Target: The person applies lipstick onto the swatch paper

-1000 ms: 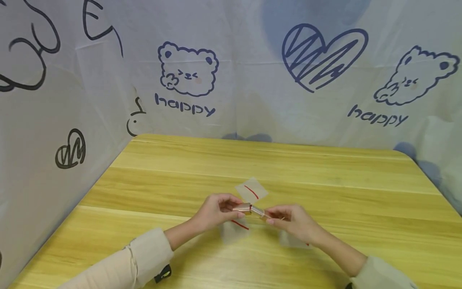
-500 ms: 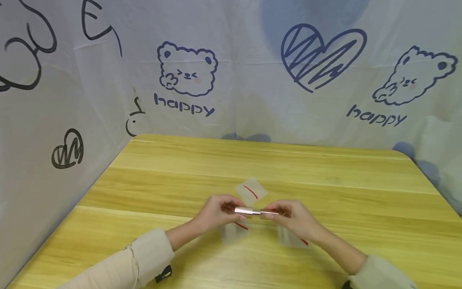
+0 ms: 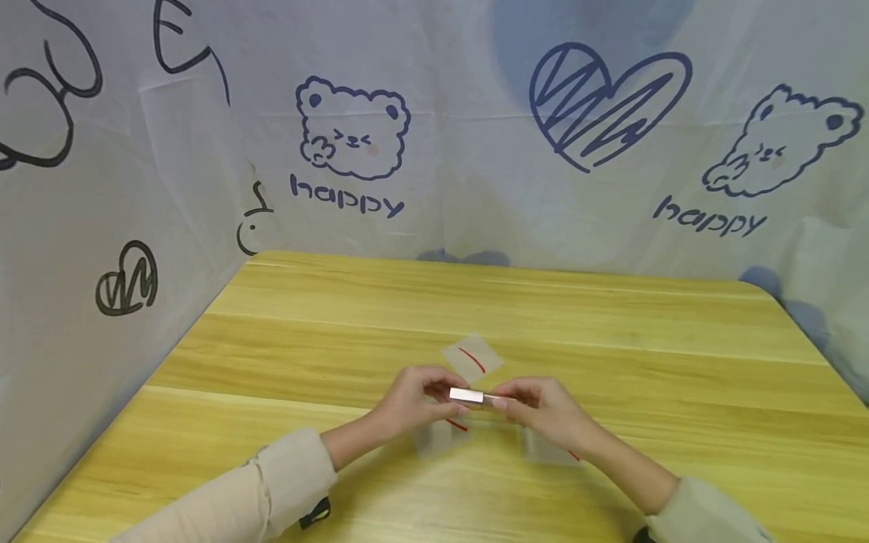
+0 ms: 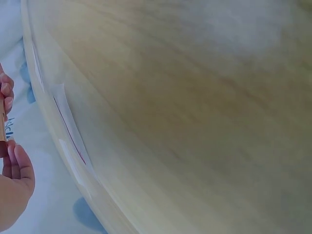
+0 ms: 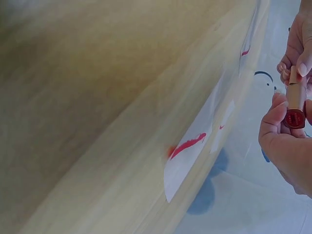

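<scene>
A gold lipstick tube (image 5: 296, 97) with a dark red label on its end is held level between both hands above the table. My left hand (image 3: 417, 400) pinches the shiny cap (image 3: 467, 395) at the left end. On the other side, my right hand (image 3: 546, 407) grips the lipstick's base between thumb and fingers. Cap and base stand in line, nearly meeting; whether they touch I cannot tell. In the left wrist view, only part of the left hand (image 4: 17, 175) and a sliver of the tube show at the edge.
Three translucent paper pieces with red strokes lie on the wooden table (image 3: 305, 302): one behind the hands (image 3: 485, 351), one below the left hand (image 3: 431, 441) and one below the right (image 3: 539, 450). A white cloth with drawings (image 3: 468, 211) hangs behind the table.
The cap and base were angled to each other, then lined up with the silver neck showing. Now the gap is smaller, and the left hand has shifted slightly right.
</scene>
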`<state>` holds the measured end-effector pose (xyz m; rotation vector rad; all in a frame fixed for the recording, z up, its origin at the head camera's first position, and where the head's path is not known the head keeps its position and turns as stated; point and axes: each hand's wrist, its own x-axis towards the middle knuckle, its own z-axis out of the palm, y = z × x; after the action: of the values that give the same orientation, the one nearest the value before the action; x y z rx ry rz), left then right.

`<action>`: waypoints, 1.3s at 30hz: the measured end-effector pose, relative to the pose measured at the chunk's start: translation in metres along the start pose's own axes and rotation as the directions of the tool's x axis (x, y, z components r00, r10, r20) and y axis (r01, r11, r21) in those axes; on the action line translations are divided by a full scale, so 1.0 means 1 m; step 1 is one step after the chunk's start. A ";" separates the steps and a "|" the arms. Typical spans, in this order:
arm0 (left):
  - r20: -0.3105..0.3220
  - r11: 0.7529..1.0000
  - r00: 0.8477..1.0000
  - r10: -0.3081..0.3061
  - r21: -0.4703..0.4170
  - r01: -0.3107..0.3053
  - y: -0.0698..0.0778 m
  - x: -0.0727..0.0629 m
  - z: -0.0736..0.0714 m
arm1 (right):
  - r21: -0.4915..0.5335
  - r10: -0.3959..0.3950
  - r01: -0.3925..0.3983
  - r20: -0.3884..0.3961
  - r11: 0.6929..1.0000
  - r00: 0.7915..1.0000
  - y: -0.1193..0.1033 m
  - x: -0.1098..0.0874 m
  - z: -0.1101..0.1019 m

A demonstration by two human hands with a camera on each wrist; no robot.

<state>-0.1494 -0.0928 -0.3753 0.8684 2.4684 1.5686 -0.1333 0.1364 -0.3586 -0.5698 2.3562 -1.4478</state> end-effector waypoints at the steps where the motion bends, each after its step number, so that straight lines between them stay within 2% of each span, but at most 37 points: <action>1: -0.001 1.000 1.000 0.002 0.004 -0.002 0.000 0.000 0.000 | 0.006 0.009 -0.009 -0.001 1.000 1.000 0.000 0.000 0.000; 10: -0.012 1.000 1.000 0.012 0.007 -0.012 0.004 0.001 0.001 | 0.069 0.077 -0.076 -0.015 0.995 0.997 0.002 0.001 0.000; 14: -0.021 1.000 1.000 -0.007 -0.013 0.007 0.004 0.002 0.001 | 0.089 0.088 -0.086 -0.017 0.992 0.996 0.003 0.000 -0.003; 20: -0.018 0.995 0.996 -0.088 -0.053 0.087 0.001 0.007 0.001 | 0.112 0.113 -0.107 -0.047 0.988 0.993 0.005 -0.001 -0.006; 24: -0.003 0.980 0.986 -0.169 -0.106 0.168 0.000 0.014 0.000 | 0.134 0.113 -0.104 -0.068 0.986 0.991 0.006 -0.002 -0.009; 26: -0.002 0.975 0.983 -0.186 -0.121 0.184 0.001 0.017 0.000 | 0.139 0.099 -0.090 -0.066 0.986 0.993 0.007 -0.002 -0.011; 28: -0.009 0.977 0.983 -0.182 -0.118 0.180 0.002 0.021 0.001 | 0.146 0.092 -0.083 -0.056 0.986 0.994 0.008 -0.002 -0.013; 34: -0.015 0.991 0.993 -0.115 -0.077 0.114 0.009 0.034 0.003 | 0.158 0.087 -0.081 -0.032 0.984 0.996 0.013 -0.001 -0.017; 39: 0.000 0.997 0.998 -0.065 -0.044 0.065 0.011 0.044 0.006 | 0.116 0.078 -0.071 -0.053 0.991 0.996 0.017 0.002 -0.020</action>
<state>-0.1799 -0.0623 -0.3594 0.7726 2.4268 1.5965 -0.1472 0.1582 -0.3653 -0.4115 2.2932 -1.5729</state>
